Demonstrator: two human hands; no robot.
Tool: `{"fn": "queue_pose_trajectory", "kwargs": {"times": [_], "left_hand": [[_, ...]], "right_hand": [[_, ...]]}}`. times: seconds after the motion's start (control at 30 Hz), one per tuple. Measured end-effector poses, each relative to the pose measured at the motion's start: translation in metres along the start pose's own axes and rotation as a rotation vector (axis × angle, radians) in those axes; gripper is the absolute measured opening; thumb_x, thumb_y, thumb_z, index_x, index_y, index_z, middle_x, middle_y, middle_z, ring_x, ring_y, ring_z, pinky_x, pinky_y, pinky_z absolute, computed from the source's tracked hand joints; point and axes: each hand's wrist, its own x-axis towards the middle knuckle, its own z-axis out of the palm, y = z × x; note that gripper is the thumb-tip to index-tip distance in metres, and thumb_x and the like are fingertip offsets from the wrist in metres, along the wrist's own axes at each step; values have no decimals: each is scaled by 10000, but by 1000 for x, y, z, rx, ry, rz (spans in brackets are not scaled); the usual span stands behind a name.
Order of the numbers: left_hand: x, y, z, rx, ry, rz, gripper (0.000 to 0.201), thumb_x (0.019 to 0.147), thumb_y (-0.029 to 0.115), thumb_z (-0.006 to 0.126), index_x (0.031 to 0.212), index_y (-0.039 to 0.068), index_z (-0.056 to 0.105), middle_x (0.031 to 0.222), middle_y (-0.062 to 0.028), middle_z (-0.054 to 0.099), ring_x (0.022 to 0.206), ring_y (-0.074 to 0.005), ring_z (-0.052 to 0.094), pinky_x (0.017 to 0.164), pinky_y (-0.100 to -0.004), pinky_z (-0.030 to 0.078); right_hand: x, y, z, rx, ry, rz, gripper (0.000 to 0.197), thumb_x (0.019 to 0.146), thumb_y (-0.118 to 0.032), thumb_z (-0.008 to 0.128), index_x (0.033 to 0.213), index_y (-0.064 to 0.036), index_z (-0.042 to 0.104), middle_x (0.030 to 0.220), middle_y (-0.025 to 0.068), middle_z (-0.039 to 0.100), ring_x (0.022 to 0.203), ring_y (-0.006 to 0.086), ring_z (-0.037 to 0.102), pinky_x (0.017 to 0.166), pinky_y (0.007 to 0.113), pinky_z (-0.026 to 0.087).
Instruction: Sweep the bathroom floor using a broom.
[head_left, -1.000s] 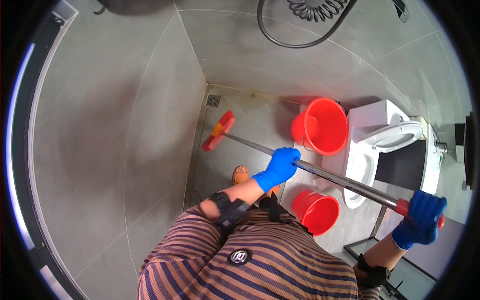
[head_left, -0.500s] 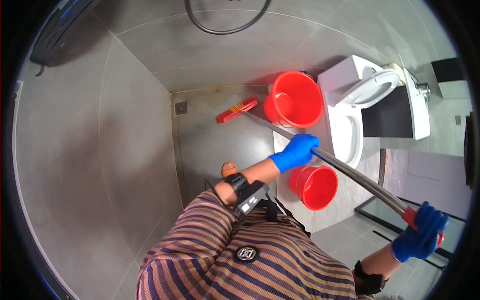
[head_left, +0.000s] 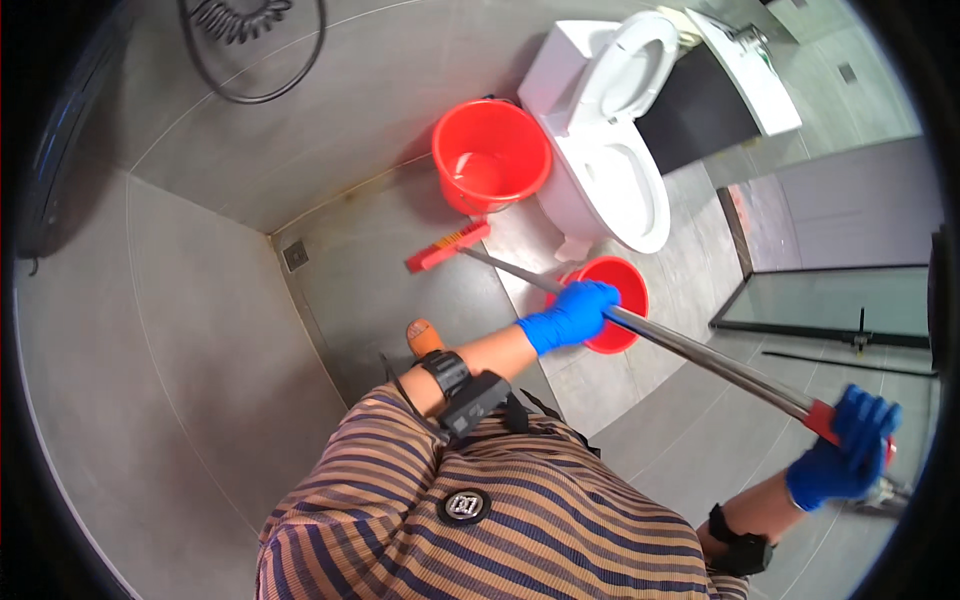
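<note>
A floor brush with a long metal pole runs slantwise across the view. Its red head is down at the grey floor, just in front of a large red bucket. Gloved in blue, my left hand is wrapped round the middle of the pole. My right hand, gloved too, grips the red upper end at the right. A smaller red bucket stands behind the pole, partly covered by it and my left hand.
A white toilet with its lid up stands beyond the buckets. A floor drain sits in the corner at the left. One orange sandal shows by my left forearm. At the right is a glass panel with a black frame.
The view has turned, so the buckets and toilet appear further left. The brush head has come away from the back wall and further from the drain. Both hands keep their hold.
</note>
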Motion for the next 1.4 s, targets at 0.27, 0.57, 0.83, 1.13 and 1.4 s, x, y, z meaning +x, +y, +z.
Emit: {"fn": "queue_pose_trajectory", "kwargs": {"times": [0.27, 0.57, 0.83, 1.13, 1.4], "left_hand": [[-22, 63, 98, 71, -368, 104, 145, 561, 34, 514, 702, 68, 515, 693, -145, 529, 688, -321, 519, 592, -390, 408], [35, 8, 122, 177, -292, 131, 94, 637, 56, 488, 719, 73, 531, 714, -152, 539, 692, -320, 520, 596, -386, 408], [84, 10, 156, 171, -325, 213, 51, 689, 87, 467, 700, 66, 512, 716, -152, 522, 711, -322, 506, 606, -381, 401], [148, -19, 173, -48, -251, 201, 57, 656, 52, 488, 693, 82, 519, 717, -150, 527, 708, -327, 502, 600, -383, 401], [210, -49, 195, -128, -279, 223, 79, 636, 42, 482, 674, 100, 519, 670, -135, 525, 683, -308, 498, 613, -364, 389]], "right_hand": [[-83, -73, -58, 79, 258, -31, 130, 655, -85, 456, 641, -95, 327, 474, -28, 316, 416, 71, 263, 464, 206, 237], [-126, -10, -62, -100, 454, -33, 143, 666, -82, 439, 608, -111, 312, 485, -11, 324, 446, 105, 292, 486, 258, 259], [-89, -9, -70, -211, 441, -60, 114, 661, -61, 409, 614, -98, 312, 495, 8, 317, 463, 119, 299, 511, 278, 288], [-17, 25, -68, -269, 464, -39, 127, 655, -56, 423, 604, -95, 313, 504, 5, 316, 455, 123, 290, 501, 273, 267], [35, 73, -44, -561, 304, 39, 168, 615, -55, 502, 584, -89, 341, 497, 4, 342, 431, 133, 311, 461, 279, 274]]}}
